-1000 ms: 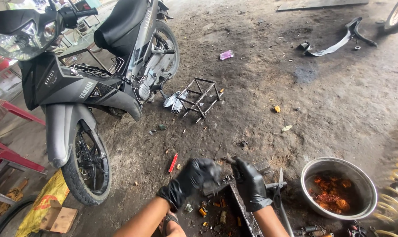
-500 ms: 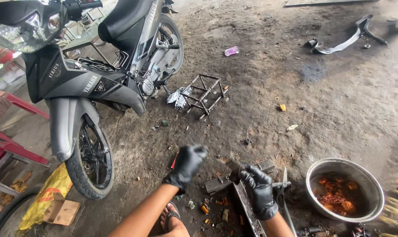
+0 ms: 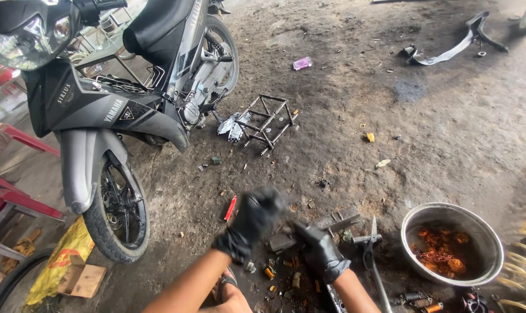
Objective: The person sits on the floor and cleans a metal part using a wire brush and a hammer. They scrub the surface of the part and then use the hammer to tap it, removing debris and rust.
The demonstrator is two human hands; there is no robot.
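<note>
Floor: oily, dusty concrete workshop floor (image 3: 448, 133), littered with small bolts and scraps — no desk, everything lies on the ground.
Left hand: left hand (image 3: 252, 221) in a black glove, blurred, closed into a loose fist above the work; whether it grips a tool or only curls, I cannot tell.
Right hand: right hand (image 3: 320, 249), also black-gloved, fingers closed down on a grey metal part (image 3: 283, 241) near the middle of the floor, pinning it in place.
Metal part: flat, blocky and grey, lying between the two hands, touching the right one; its exact kind is too blurred to name.
Nearby tools: red-handled screwdriver (image 3: 230, 208) just left of the left hand; scissors-like snips (image 3: 372, 240) just right of the right hand.
Bowl: metal bowl (image 3: 452, 243) at near right, holding rusty orange-brown parts.
Motorcycle: grey scooter-type motorcycle (image 3: 118, 110) at far left, front wheel (image 3: 117, 211) near the left arm.
Other: small welded wire frame (image 3: 267, 122) behind the work, a curved black plastic fairing piece (image 3: 457, 43) at far right, yellow coil spring (image 3: 521, 261) at the right edge.
Doing it well: judging by the pose, the part wants a firm steady hold from the right hand — fingers clear of where the left comes down — and short, controlled motions.
</note>
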